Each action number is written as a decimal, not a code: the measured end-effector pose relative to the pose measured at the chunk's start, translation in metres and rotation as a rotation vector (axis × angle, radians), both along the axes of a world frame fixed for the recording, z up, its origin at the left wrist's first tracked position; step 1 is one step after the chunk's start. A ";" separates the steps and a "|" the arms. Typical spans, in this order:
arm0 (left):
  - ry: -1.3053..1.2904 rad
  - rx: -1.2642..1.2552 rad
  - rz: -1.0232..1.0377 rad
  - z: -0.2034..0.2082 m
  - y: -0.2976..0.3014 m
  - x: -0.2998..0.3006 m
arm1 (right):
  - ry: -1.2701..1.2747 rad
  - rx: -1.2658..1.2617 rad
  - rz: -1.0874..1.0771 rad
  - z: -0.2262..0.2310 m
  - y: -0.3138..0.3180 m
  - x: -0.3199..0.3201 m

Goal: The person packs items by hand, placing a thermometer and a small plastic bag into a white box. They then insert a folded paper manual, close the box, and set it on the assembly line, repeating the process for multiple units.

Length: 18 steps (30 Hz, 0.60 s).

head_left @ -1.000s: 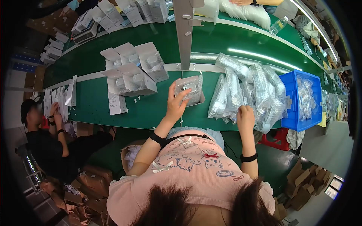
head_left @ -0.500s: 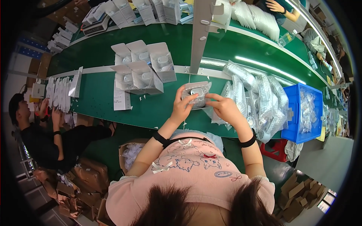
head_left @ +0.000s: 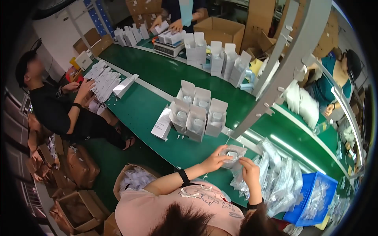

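My left hand (head_left: 214, 160) grips the left side of a small open white box (head_left: 237, 149). A white rounded device (head_left: 232, 155) in clear plastic shows in its mouth. My right hand (head_left: 250, 171) has its fingers closed together at the box's right edge; whether they pinch the card or the plastic is hard to make out. Ahead and to the left, several open white boxes (head_left: 197, 122) stand grouped on the green table (head_left: 143, 129), each with a similar device inside. Beside them lies a closed white box (head_left: 162, 122).
Clear bubble bags (head_left: 277, 177) are heaped right of my hands, next to a blue bin (head_left: 303, 212) of bagged parts. A grey metal post (head_left: 275, 78) rises ahead. Co-workers stand at the left (head_left: 51, 102), far side (head_left: 183, 13) and right (head_left: 334, 74).
The view has swung to the left, so more of the far table and a co-worker there show. Both my hands stay at the white box, the right fingers now at its right edge.
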<state>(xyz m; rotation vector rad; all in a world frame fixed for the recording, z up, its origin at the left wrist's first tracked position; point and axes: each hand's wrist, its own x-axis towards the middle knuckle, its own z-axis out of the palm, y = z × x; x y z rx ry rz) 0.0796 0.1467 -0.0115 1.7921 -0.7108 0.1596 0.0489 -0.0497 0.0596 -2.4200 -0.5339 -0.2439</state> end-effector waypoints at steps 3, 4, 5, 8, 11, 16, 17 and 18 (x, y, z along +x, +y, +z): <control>-0.021 0.014 0.017 0.004 -0.002 0.001 | 0.016 -0.004 -0.047 0.008 0.008 0.002; -0.018 0.022 0.019 0.006 -0.003 0.002 | 0.017 0.003 -0.057 0.009 0.010 0.004; -0.021 0.022 0.029 0.007 -0.003 0.003 | 0.021 0.009 -0.067 0.009 0.011 0.006; -0.013 -0.002 0.014 0.008 -0.002 0.004 | 0.002 0.029 -0.057 0.007 0.012 0.010; 0.015 -0.014 0.014 0.008 -0.004 0.006 | -0.041 0.053 -0.013 0.002 0.009 0.015; 0.018 -0.001 0.031 0.010 -0.005 0.004 | 0.240 0.400 -0.264 0.010 0.013 0.024; 0.023 -0.006 0.050 0.010 -0.003 0.003 | 0.286 0.451 -0.299 0.020 0.019 0.028; 0.009 0.003 0.043 0.011 -0.003 0.003 | 0.326 0.502 -0.349 0.026 0.022 0.030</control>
